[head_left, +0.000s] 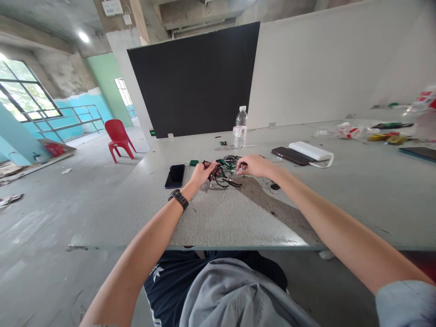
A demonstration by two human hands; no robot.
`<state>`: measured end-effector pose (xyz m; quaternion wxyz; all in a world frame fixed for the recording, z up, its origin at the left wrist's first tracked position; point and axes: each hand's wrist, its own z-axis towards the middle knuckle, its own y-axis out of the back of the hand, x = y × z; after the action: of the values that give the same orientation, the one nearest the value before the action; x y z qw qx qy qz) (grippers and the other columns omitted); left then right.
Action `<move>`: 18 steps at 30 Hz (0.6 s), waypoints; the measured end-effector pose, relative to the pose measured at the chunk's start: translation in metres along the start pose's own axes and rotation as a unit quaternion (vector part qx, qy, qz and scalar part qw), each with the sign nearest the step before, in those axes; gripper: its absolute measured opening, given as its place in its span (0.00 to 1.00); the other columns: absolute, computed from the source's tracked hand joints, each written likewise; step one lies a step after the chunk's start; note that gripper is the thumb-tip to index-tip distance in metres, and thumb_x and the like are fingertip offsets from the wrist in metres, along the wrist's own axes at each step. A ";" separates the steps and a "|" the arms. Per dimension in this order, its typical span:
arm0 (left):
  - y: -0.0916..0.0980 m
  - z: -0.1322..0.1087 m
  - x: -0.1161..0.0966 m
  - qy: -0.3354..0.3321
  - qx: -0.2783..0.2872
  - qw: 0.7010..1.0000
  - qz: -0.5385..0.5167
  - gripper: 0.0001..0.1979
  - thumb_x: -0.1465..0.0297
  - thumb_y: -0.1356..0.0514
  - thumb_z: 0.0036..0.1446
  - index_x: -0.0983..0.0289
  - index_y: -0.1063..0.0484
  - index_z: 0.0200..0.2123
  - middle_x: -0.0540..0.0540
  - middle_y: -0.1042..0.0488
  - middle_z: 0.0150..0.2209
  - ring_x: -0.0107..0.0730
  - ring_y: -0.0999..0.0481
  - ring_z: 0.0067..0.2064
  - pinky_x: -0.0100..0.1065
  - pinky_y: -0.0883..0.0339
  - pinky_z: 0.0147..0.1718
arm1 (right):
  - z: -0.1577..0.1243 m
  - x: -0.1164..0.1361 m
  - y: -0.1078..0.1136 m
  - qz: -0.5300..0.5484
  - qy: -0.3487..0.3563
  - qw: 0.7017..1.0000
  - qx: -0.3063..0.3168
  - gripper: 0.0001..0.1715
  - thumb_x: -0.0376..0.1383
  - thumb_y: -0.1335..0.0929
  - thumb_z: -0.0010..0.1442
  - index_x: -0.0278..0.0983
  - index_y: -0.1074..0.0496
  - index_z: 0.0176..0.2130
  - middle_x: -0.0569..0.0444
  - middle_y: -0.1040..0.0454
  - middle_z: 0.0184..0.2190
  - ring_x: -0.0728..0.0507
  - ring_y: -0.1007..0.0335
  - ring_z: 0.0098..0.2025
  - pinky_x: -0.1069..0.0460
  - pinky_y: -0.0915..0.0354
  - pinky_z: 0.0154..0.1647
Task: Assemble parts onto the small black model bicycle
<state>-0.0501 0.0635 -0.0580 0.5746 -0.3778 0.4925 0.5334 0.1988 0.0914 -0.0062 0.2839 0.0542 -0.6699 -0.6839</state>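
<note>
Both my arms reach out over a grey table [357,195]. My left hand [201,175], with a black watch on its wrist, is closed on a tangle of black wires and small parts [223,175]. My right hand [255,165] is curled over the right side of the same bundle, its fingers pinched on something too small to name. A small green circuit board [194,162] lies just behind my left hand. The bundle rests on a darker mat [231,213] on the table.
A dark phone [175,175] lies left of my hands. A water bottle [240,127] stands behind them. To the right lie another phone [291,155], a white power bank [311,151], and plastic wrappers [344,131]. A red chair [118,138] stands on the floor at left.
</note>
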 end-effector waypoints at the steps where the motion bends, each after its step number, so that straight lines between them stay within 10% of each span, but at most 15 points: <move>1: 0.000 0.000 0.000 0.000 0.000 1.000 0.003 0.21 0.54 0.37 0.64 0.70 0.20 0.37 0.59 0.18 0.33 0.30 0.24 0.30 0.28 0.33 0.26 | 0.001 -0.004 -0.002 -0.005 -0.007 1.000 0.014 0.09 0.43 0.24 0.55 0.41 0.20 0.34 0.50 0.21 0.31 0.42 0.28 0.30 0.47 0.41 0.32; 7: 0.001 -0.001 0.001 -0.001 0.001 1.000 0.008 0.23 0.52 0.37 0.63 0.69 0.19 0.41 0.62 0.17 0.38 0.33 0.22 0.34 0.30 0.32 0.29 | 0.001 -0.002 -0.005 0.006 -0.020 1.000 -0.009 0.17 0.49 0.24 0.56 0.40 0.22 0.38 0.48 0.23 0.29 0.41 0.31 0.28 0.46 0.41 0.31; 12: 0.001 -0.001 0.002 -0.001 0.000 1.000 0.006 0.23 0.52 0.37 0.63 0.69 0.19 0.38 0.61 0.17 0.36 0.31 0.22 0.32 0.30 0.32 0.29 | 0.000 0.020 -0.003 0.096 0.085 0.982 -0.139 0.25 0.48 0.41 0.73 0.38 0.24 0.37 0.45 0.25 0.33 0.41 0.31 0.35 0.44 0.39 0.39; 18: -0.001 0.000 0.001 0.015 0.005 1.000 0.003 0.20 0.56 0.37 0.65 0.70 0.20 0.34 0.60 0.18 0.33 0.28 0.25 0.27 0.29 0.34 0.26 | -0.006 0.050 -0.012 0.221 0.157 0.930 -0.248 0.21 0.51 0.34 0.68 0.39 0.20 0.41 0.49 0.24 0.33 0.44 0.33 0.33 0.47 0.38 0.35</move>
<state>-0.0488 0.0630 -0.0592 0.5670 -0.3817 0.5049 0.5271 0.1565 0.0623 -0.0031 0.5341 -0.0603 -0.4209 -0.7307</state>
